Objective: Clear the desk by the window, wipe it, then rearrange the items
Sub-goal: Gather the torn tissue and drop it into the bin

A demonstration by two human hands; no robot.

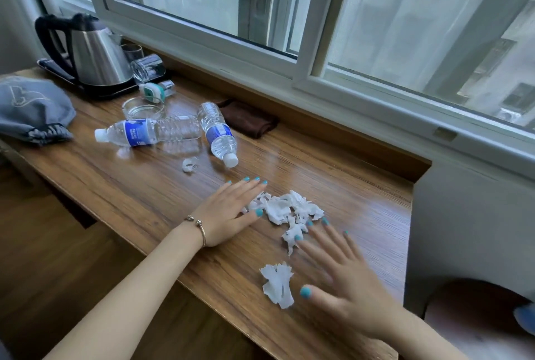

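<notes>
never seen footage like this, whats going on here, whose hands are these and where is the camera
There is no machine here. A person wears a wide-angle camera on the head, so you look down along their own arms. This single picture is that view.

The left hand and the right hand lie flat with straight fingers on a wooden desk below a window. Between them is a pile of torn white tissue scraps, with one more scrap nearer the front edge. Neither hand grips anything; they seem to be gathering the scraps.

Farther back lie two water bottles on their sides, a kettle, a brown cloth and a grey bag.
</notes>
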